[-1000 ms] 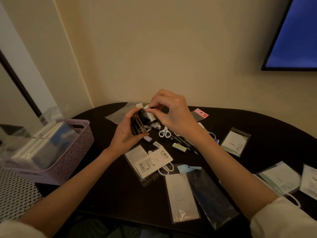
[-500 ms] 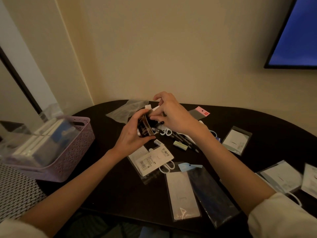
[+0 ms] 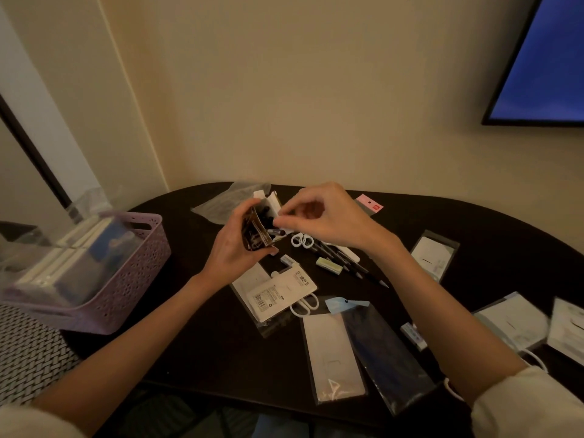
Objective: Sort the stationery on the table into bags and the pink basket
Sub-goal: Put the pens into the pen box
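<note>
Head view: left hand (image 3: 234, 248) wrapped around small brown box (image 3: 256, 230), held above dark table (image 3: 189, 358) with open end tilted up and right, dark items showing inside. Right hand (image 3: 328, 216) just beside box mouth, thumb and forefinger pinched on small white piece (image 3: 282, 221), other fingers curled. Below on table: white scissors (image 3: 301, 240), dark pens (image 3: 344, 260), pale green eraser (image 3: 329, 266), flat packets, among them white barcode packet (image 3: 281, 294) and long clear bag (image 3: 331, 355) near front edge. Clear empty bag (image 3: 227, 199) behind box. Pink basket (image 3: 126, 279) at left table end, holding white boxes. Blue screen (image 3: 546, 58) on wall, upper right.
</note>
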{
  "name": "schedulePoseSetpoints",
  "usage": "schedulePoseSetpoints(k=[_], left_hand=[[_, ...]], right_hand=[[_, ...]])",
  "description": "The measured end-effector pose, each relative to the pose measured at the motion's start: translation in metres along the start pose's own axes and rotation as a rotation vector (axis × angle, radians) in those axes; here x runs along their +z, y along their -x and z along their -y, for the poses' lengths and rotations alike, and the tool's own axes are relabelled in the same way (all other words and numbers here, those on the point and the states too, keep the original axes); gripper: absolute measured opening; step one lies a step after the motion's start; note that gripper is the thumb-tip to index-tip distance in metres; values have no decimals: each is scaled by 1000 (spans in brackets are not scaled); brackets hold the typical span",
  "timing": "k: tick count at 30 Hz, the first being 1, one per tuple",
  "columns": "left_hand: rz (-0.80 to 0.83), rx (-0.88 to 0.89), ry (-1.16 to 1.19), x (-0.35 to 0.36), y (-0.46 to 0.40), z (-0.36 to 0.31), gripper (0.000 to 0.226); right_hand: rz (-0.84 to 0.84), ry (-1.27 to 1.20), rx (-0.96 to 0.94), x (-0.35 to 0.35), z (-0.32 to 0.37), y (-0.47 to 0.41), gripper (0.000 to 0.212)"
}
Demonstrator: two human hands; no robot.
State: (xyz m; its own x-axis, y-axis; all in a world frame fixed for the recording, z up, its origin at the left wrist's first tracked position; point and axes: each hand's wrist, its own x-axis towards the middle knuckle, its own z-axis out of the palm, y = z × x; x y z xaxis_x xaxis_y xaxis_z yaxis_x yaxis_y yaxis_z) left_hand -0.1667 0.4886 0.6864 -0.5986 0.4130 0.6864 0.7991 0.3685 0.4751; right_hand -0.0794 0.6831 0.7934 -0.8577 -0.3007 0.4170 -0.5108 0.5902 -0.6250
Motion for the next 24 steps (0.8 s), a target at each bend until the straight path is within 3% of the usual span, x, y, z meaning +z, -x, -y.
schedulePoseSetpoints(k=[4,11,15,20,24], left_hand=[[-14,-21,13,1,-1,0,97],[-7,-18,3,1,-4,1,104],[7,-26,-15,1,-4,4,101],[14,-43,-28,1,-2,4,100],[5,-33,-14,0,-2,2,99]], right_hand=[[-7,72,-44,6,-5,-2,12],[-489,172,-349,5,-2,1,12],[-680,204,-411,2,0,-1,13],[-777,137,-416,5,2,1,13],[-702,93,-413,13,0,0,12]])
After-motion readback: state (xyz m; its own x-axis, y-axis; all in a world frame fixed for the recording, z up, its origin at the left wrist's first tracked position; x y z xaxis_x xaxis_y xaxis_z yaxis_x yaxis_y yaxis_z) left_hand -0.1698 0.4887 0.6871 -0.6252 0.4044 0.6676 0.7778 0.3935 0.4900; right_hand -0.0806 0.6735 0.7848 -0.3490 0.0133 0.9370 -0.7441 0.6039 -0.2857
